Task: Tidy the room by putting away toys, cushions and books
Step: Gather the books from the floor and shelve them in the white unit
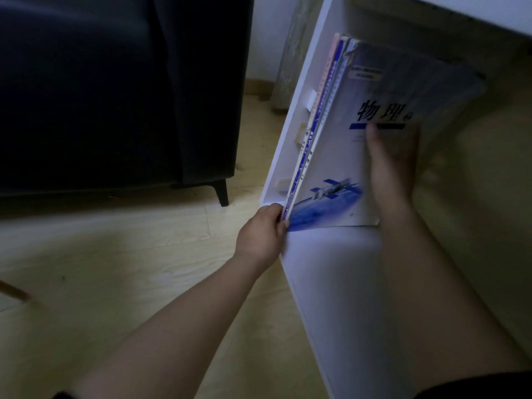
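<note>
White-and-blue book point(339, 156) with black characters, white shelf point(290, 116), black sofa point(115, 90).

My head camera looks forward and down, close on the books point(345, 168) at one o'clock; dark sofa point(100, 96) at ten o'clock.

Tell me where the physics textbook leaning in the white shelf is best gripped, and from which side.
Grip the physics textbook at its lower spine corner, coming from the open front of the white shelf. The spine is probably its stiffest edge and that corner is exposed at the front; the far cover edge curls and looks floppy. The left hand pinches there, while the right hand has its thumb on the cover.
</note>
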A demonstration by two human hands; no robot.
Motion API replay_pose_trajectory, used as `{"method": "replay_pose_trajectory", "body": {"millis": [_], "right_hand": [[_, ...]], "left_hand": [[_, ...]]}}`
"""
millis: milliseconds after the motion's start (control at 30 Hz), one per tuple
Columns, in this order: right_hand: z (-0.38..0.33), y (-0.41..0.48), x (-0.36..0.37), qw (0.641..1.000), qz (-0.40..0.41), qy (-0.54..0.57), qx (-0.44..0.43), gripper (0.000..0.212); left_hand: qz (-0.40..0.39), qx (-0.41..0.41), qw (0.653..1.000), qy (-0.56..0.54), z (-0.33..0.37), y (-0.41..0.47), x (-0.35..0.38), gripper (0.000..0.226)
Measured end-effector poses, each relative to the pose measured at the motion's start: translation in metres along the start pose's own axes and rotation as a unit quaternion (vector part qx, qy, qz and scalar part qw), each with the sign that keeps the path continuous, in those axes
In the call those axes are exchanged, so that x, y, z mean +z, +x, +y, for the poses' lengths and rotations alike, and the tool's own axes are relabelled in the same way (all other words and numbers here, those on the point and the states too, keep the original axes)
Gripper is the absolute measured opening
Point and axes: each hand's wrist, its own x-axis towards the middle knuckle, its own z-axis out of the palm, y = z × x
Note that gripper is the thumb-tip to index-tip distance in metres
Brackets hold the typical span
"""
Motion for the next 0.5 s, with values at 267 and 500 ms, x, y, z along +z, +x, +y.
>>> {"method": "replay_pose_trajectory", "body": {"millis": [267,500], "right_hand": [[0.048,-0.045,0.005,0.987,-0.059,-0.001,0.148,0.082],[0.063,-0.05,0.003,0.98,-0.055,-0.037,0.189,0.082]], "left_hand": [[-0.005,-0.009,1.0,0.018,0.004,-0.001,-0.001,0.019],[0.001,-0.006,1.0,0.019,0.005,-0.001,0.001,0.019]]}}
